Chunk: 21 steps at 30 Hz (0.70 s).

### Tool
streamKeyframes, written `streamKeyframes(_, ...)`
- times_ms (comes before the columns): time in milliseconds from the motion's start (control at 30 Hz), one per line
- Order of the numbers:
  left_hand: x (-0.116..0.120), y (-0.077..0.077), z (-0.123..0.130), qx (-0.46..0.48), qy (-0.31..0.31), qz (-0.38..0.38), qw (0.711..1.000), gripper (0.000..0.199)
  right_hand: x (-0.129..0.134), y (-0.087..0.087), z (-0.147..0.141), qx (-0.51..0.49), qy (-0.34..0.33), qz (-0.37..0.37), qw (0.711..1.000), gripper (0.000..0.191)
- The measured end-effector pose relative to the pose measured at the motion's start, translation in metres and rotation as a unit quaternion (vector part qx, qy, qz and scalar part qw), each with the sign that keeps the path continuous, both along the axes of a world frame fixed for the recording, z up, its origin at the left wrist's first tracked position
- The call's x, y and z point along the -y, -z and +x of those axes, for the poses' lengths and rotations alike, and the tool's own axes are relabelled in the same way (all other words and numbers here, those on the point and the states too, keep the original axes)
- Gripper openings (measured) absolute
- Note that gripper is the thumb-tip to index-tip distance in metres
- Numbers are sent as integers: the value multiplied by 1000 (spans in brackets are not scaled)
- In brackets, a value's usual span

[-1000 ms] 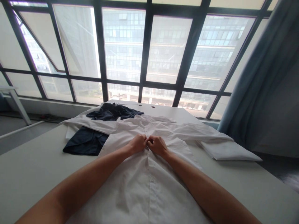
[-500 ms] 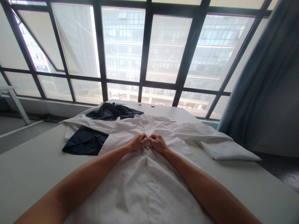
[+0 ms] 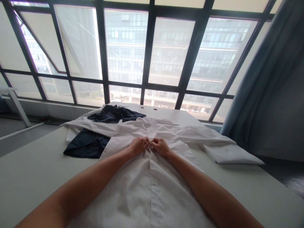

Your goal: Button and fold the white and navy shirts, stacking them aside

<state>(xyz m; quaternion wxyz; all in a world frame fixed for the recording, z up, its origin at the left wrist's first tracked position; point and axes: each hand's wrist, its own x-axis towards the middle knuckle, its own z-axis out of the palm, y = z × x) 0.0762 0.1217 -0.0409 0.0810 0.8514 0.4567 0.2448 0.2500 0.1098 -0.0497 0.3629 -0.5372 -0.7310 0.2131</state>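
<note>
A white button-up shirt point(image 3: 133, 186) lies spread front side up, its sleeves stretched out left and right and its collar away from me. Both hands meet at its front placket, around chest height. My left hand point(image 3: 139, 145) pinches the cloth on the left of the placket. Close against it, my right hand point(image 3: 160, 146) pinches the right side. The fingertips nearly touch, and any button between them is hidden. Below the hands, a small button point(image 3: 154, 182) shows on the placket.
The shirt rests on a white table point(image 3: 30, 177). Dark navy garments point(image 3: 87, 144) lie partly under its left sleeve and beyond it. A folded white cloth point(image 3: 234, 153) sits under the right sleeve. Windows point(image 3: 125, 47) stand behind the table, with a blue-grey curtain point(image 3: 261, 82) at right.
Almost nothing differs: both hands stay pinched on the placket, with only a slight shift of the fingers. The shirt lies as before.
</note>
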Motion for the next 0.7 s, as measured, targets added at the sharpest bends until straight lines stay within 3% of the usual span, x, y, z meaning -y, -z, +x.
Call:
streamKeyframes(100,1,0,-2,-9,-5,0,1000,28,2,3,-5,105,38,50,992,20)
streamKeyframes(233,9,-2,-7,7,7,-24,1000,26,13,-8,-8,164,31,32,985,17)
streamKeyframes(333,23,-8,-15,13,4,-39,999,20,34,-23,-8,190,36,17,981,21)
streamKeyframes(433,41,-15,-21,0,46,-41,998,17,65,-34,-11,206,35,11,978,30)
streamKeyframes(567,67,-18,-19,1,126,-48,991,11,101,-37,-19,237,-4,-40,971,35)
streamKeyframes(700,86,-16,-15,-3,133,-57,989,10,118,-34,-17,246,-6,-34,969,20)
